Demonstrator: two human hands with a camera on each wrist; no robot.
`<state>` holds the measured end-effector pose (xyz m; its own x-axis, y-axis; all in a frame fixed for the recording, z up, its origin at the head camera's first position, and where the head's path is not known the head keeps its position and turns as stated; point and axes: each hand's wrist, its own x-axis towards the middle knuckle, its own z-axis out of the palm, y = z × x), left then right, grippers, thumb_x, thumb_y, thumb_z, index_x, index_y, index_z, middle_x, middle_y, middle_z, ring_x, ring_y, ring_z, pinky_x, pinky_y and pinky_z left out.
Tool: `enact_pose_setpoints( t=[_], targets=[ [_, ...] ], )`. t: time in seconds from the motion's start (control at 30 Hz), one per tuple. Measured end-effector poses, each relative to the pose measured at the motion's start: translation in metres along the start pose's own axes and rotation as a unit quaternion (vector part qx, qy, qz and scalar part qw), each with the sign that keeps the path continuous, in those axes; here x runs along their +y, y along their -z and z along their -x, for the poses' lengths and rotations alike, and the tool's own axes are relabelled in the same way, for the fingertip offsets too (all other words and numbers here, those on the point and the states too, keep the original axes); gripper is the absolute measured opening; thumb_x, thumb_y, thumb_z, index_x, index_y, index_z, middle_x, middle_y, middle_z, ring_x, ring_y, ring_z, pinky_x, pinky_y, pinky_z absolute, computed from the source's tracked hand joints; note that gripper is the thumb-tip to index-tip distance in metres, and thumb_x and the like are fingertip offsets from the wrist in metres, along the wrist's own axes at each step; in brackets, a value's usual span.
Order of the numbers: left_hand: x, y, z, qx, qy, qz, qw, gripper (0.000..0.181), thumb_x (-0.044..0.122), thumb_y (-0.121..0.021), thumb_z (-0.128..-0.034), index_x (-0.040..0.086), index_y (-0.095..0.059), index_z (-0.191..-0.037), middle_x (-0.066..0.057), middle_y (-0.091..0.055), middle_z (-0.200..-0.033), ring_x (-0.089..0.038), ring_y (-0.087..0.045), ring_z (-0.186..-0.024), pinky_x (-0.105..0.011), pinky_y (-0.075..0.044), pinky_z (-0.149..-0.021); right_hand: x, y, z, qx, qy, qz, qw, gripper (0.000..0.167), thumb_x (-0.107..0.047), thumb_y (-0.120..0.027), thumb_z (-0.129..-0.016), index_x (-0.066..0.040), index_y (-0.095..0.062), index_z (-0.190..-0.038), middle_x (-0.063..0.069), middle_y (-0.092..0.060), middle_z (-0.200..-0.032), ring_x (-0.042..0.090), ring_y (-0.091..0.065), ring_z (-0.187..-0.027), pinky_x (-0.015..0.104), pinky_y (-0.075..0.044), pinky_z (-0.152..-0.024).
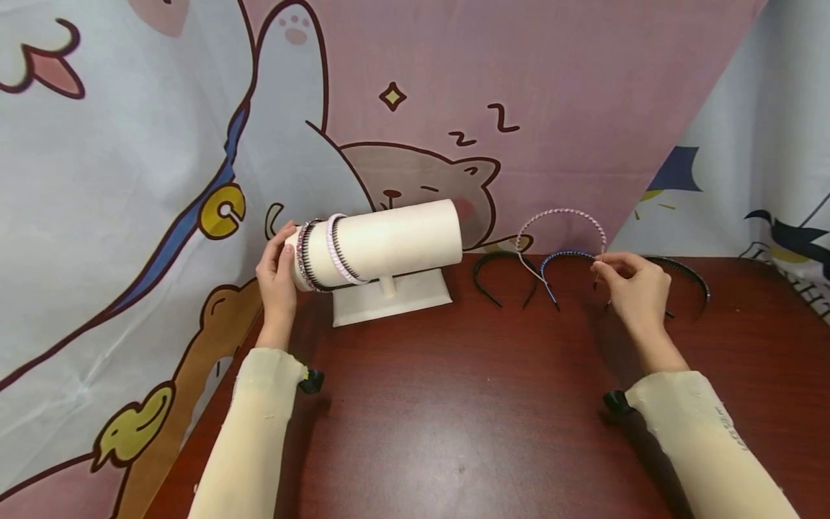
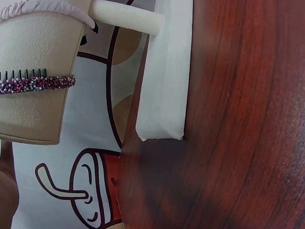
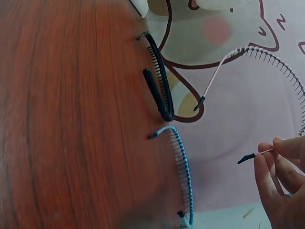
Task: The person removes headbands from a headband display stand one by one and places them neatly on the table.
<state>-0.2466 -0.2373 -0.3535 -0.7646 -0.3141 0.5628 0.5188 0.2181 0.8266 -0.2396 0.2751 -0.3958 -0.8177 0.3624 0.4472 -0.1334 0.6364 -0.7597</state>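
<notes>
My left hand (image 1: 277,277) grips the roll (image 1: 408,234), apparently steadying it; my right hand (image 1: 637,288) pinches the pink headband (image 1: 562,211) near one tip.

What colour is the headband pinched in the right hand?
The headband is pale pink with black tips, best seen in the right wrist view.

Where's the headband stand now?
In the head view, the headband stand is on the table just left of centre, with the left hand at its left end and a black headband to its right.
</notes>
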Motion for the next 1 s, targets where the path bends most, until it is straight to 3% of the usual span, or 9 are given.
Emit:
enact_pose_setpoints(
  t=[0.23,0.67,1.0],
  targets=[
    [0.000,0.000,0.001,-0.001,0.001,0.003,1.0000,0.035,0.009,-0.049,-0.1001,-0.004,-0.061,-0.130,-0.016,-0.058,-0.143,-0.014,-0.053,-0.135,-0.025,-0.036,-0.113,0.009,0.011,0.001,0.001,-0.002,0.006,1.0000,0.018,-0.018,-0.073,-0.090,-0.007,-0.078,-0.103,-0.049,-0.049,-0.066,-0.025,-0.051,-0.057,0.005,-0.037,-0.053],
    [0.002,0.001,0.000,-0.002,0.006,-0.007,1.0000,0.034,0.010,-0.049,-0.1005,-0.002,-0.062,-0.130,-0.014,-0.059,-0.143,-0.013,-0.053,-0.136,-0.026,-0.035,-0.114,0.028,0.036,0.001,0.008,-0.016,0.058,0.9982,0.022,-0.023,-0.072,-0.092,-0.009,-0.078,-0.108,-0.051,-0.043,-0.063,-0.027,-0.044,-0.056,0.008,-0.031,-0.058],
    [0.002,0.000,0.000,-0.002,0.010,-0.004,0.9999,0.034,0.010,-0.049,-0.1004,-0.001,-0.063,-0.130,-0.012,-0.059,-0.143,-0.013,-0.053,-0.135,-0.026,-0.036,-0.114,0.042,0.063,0.004,0.003,-0.050,0.094,0.9943,0.026,-0.024,-0.069,-0.094,-0.008,-0.077,-0.112,-0.052,-0.040,-0.060,-0.027,-0.042,-0.054,0.008,-0.032,-0.055]
  ],
)
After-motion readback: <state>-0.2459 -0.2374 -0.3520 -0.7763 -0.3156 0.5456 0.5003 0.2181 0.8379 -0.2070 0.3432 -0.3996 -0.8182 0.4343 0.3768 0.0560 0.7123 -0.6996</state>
